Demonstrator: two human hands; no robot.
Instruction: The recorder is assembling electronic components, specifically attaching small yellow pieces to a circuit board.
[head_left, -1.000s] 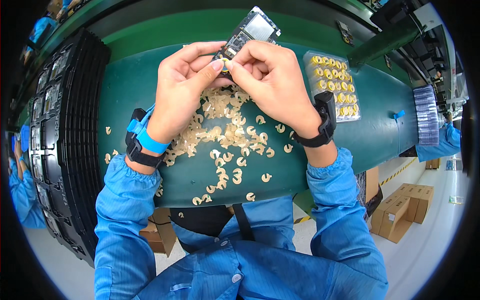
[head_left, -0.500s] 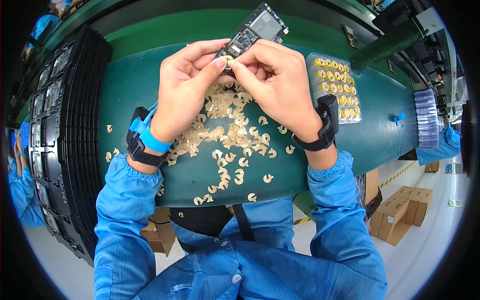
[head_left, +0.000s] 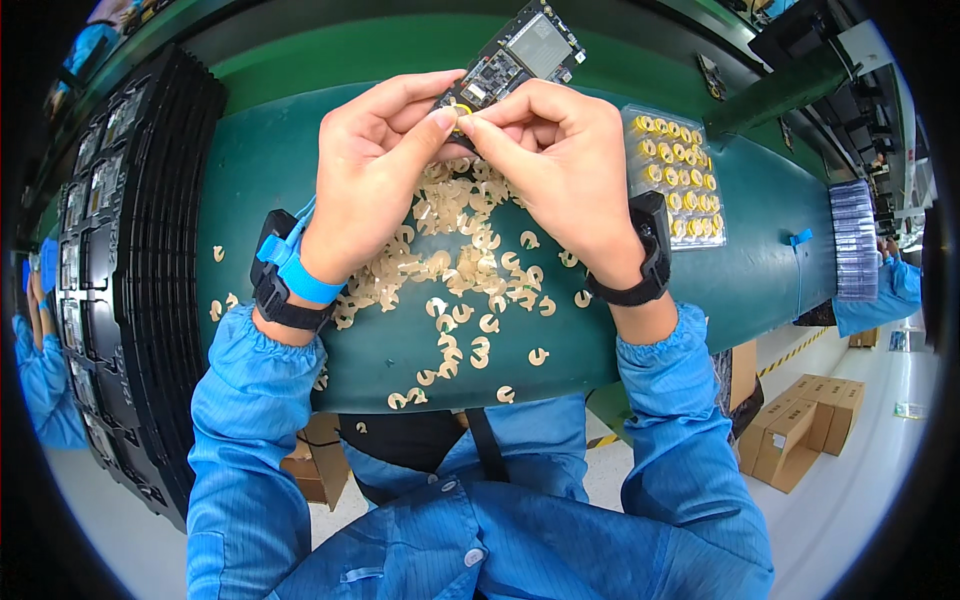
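**Over the green bench: both hands pinched at one edge of a circuit board**

Above the dark green work surface [head_left: 300,170], in the head view, your left hand [head_left: 375,165] and your right hand [head_left: 560,160] met at the near end of a small black rectangular circuit board [head_left: 520,55]. You held that board up off the bench, tilted, with its far end pointing away from you. Your left thumb and forefinger were closed together on the board's near edge, and your right thumb and forefinger were pinched against them, at a small yellow ring-shaped part [head_left: 461,108] on the board. The remaining fingers of both hands were curled in.

Beneath your hands lay a loose heap of pale tan C-shaped paper bits [head_left: 465,270], scattered across the surface towards its near edge. Just right of your right wrist sat a clear plastic tray of yellow ring-shaped parts [head_left: 680,175]. A stack of black moulded trays [head_left: 130,260] stood along your left side. You wore a blue strap [head_left: 300,275] on the left wrist and a black band [head_left: 645,270] on the right, with blue sleeves [head_left: 250,420]. Brown cardboard boxes [head_left: 800,430] sat on the floor at lower right.
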